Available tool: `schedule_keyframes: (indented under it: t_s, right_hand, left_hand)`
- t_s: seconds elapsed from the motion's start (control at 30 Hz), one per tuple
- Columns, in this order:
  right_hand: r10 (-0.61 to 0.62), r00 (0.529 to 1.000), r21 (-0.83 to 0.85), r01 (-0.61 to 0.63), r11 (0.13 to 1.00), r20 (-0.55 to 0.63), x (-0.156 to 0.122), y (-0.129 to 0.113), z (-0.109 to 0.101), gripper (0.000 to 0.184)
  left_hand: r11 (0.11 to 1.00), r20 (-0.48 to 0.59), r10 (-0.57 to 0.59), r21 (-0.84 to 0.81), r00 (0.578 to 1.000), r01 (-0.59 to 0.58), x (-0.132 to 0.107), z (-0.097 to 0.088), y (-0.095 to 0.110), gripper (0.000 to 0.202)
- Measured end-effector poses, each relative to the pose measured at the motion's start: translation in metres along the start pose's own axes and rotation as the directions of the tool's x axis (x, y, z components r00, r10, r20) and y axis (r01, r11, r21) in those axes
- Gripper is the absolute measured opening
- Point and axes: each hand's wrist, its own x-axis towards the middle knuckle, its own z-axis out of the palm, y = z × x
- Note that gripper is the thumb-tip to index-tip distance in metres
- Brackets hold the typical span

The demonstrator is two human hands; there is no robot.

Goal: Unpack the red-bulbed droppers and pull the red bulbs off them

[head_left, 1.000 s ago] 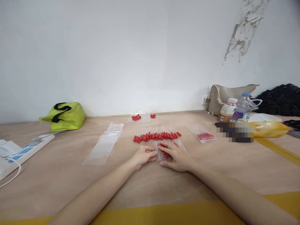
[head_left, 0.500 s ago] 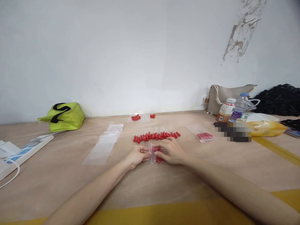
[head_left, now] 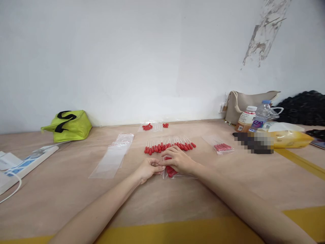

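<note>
A clear zip bag with red-bulbed droppers inside lies in front of me. My left hand pinches the bag's zip end from the left. My right hand comes over the top of the bag, its thumb and finger closed on the same end close to my left fingertips. It hides part of the bag. Just beyond my hands is a row of droppers with red rubber bulbs, their clear thin tubes pointing away from me.
Flat, see-through bags lie at the left. A filled bag of droppers rests to the right. More red bulbs sit by the wall. Around them are a green bag, a power strip, bottles and a tissue pack.
My right hand has moved left along the bag to its zip end, beside my left fingertips. My left hand keeps its pinch in nearly the same place.
</note>
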Motion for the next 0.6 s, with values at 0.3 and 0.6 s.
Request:
schedule_keyframes:
  t_s: [0.3, 0.6]
  right_hand:
    - [-0.091, 0.981, -0.054, 0.083, 0.995, -0.17, -0.003, -0.003, 0.011, 0.022]
    - [-0.071, 0.992, -0.08, 0.062, 0.995, -0.108, -0.003, -0.009, 0.011, 0.025]
  left_hand:
    - [0.998, 0.001, -0.05, -0.047, 0.999, 0.05, -0.006, -0.004, 0.003, 0.03]
    - [1.0, -0.064, 0.012, 0.009, 0.998, -0.011, -0.003, 0.001, -0.007, 0.038]
